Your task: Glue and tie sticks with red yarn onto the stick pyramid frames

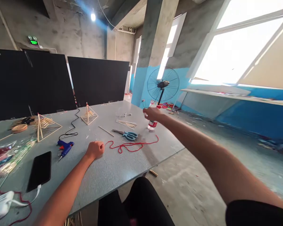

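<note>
My right hand [151, 113] is stretched out to the table's far right corner, its fingers closed round the top of a clear water bottle [152, 125] with a red label that stands upright there. My left hand [95, 149] rests on the grey table [122, 169] as a loose fist, right beside the end of a red string [132, 145]; whether it pinches the string I cannot tell. Blue-handled scissors [128, 135] lie just beyond the string.
A blue glue gun [64, 147], a black phone [39, 171] on a charging cable, a white power bank [0, 205], two stick pyramids [89, 114] [44, 125], loose sticks [126, 123] and plastic bags [7, 155] lie about. A standing fan [163, 84] is beyond.
</note>
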`<state>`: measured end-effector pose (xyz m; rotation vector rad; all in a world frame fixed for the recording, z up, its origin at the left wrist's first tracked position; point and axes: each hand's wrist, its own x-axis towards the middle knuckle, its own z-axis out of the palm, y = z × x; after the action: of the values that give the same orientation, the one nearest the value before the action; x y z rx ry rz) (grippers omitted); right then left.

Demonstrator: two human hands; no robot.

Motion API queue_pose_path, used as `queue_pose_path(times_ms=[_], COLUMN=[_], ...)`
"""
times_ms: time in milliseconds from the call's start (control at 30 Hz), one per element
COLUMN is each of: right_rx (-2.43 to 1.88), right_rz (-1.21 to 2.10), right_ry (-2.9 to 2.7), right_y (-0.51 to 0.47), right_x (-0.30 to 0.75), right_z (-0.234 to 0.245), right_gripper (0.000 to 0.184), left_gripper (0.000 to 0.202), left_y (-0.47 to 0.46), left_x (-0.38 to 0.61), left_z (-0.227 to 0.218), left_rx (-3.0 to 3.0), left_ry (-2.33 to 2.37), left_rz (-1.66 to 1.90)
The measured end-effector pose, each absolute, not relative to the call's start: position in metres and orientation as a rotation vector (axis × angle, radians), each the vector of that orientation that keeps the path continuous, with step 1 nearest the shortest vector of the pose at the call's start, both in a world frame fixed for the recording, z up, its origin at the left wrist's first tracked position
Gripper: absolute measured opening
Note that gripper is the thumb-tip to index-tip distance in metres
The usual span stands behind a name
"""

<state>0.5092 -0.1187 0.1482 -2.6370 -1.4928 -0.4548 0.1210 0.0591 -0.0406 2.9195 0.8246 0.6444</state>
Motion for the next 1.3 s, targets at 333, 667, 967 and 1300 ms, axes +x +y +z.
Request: queue_pose_path(times_ms=[333,667,967,1300], right_rx=[-2.746,-2.619,-2.692,-2.593], right_rz=[-0.169,-0.148,-0.003,-0.353], right_ry=[-1.452,-1.281,-1.133,-1.085], right_y=[-0.120,-0.049,-0.054,-0.126], right_x=[0.506,0.518,0.531,0.528], right_z=[0.043,0.066,0.047,0.069], right_gripper=[0.039,0.055,0.062,0.042], left_gripper=[0.030,0.030,0.030,0.030], left_y=[0.054,0.048,0.056,0.064], left_x=[0.116,0.112,0.117,0.120], left_z=[-0.033,-0.023,-0.038,-0.047], left_rx=[2.950,2.961,2.967,2.951], left_ry=[0.829,0.862,0.821,0.814], left_rz=[0.640,0.574,0.595,0.639])
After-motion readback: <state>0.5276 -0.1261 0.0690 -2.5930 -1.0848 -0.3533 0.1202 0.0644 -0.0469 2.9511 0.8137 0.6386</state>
